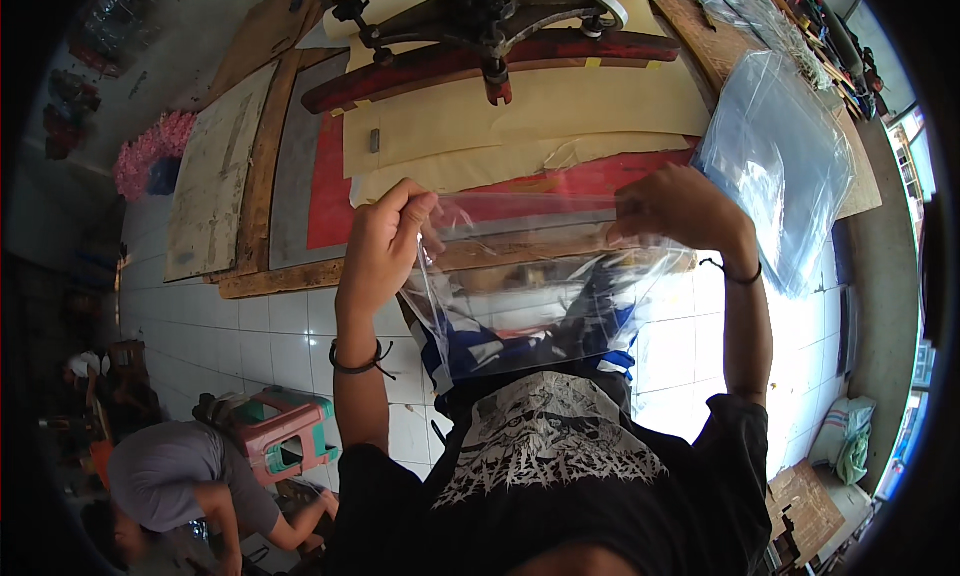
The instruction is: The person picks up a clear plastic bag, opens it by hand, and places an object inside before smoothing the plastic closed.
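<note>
1. Head view: the left hand (385,238) is closed in a pinch on the top left corner of a clear plastic bag (520,286).
2. The right hand (675,208) is curled shut over the bag's top right corner.
3. The bag hangs stretched between both hands, in front of the person's chest and over the near edge of the wooden workbench (290,276).
4. A stack of clear bags (780,156) lies on the bench just right of the right hand.
5. A printing press (490,26) stands at the far side.
6. Lower left, another person (170,486) crouches beside a plastic stool (290,431).
</note>
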Motion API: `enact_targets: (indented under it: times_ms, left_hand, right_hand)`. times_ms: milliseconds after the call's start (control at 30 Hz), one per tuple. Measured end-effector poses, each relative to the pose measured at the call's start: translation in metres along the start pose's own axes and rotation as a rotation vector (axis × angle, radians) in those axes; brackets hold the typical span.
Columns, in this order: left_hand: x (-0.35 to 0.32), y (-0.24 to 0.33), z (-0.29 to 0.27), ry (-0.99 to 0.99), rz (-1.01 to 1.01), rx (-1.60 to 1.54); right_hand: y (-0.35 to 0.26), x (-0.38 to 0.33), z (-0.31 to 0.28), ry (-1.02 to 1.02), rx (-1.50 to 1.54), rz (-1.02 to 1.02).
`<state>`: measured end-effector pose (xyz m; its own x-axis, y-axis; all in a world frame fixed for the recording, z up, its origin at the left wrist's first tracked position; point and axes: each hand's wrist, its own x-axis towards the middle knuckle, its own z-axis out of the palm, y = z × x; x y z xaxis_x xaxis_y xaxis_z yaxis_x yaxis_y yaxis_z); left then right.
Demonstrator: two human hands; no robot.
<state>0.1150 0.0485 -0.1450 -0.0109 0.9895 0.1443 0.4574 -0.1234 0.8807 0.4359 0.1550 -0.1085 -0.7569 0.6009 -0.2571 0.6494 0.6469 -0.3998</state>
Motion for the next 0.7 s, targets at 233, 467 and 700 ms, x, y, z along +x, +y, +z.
enact_targets:
  times_ms: [233,467,700]
  left_hand:
    - [0.024,-0.016,-0.015,0.139,0.068,0.237]
    - [0.029,-0.032,-0.013,0.252,0.139,0.721]
    - [0.021,-0.025,0.034,-0.146,0.357,0.795]
  right_hand:
    - [0.017,0.029,-0.01,0.243,0.012,-0.004]
    - [0.037,0.057,0.032,0.445,0.033,-0.042]
    - [0.026,0.062,0.031,0.396,0.065,0.037]
